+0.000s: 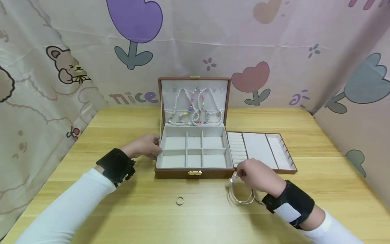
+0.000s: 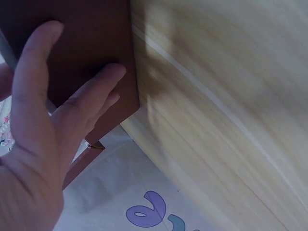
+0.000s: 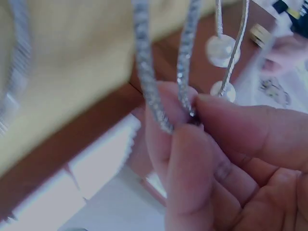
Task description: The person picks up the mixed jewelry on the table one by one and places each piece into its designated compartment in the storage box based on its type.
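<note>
A brown jewelry box (image 1: 195, 173) stands with its lid raised and its white compartments showing. At its left side is my left hand (image 1: 143, 145); in the left wrist view, extended fingers (image 2: 103, 84) rest against the brown outer wall. By the front right corner, my right hand (image 1: 259, 174) pinches thin silvery bracelets (image 1: 242, 202) between thumb and fingers, and they hang just above or touch the table. The right wrist view shows their twisted bands with white pearls (image 3: 222, 50) close to the fingertips. A gold ring (image 1: 180, 201) lies in front of the box.
Bead and pearl necklaces (image 1: 214, 98) hang inside the lid. To the right of the box lies a shallow tray (image 1: 259, 149) with ring rolls and flat sections. Patterned cloth (image 1: 182, 57) stands behind the wooden table (image 1: 122, 210).
</note>
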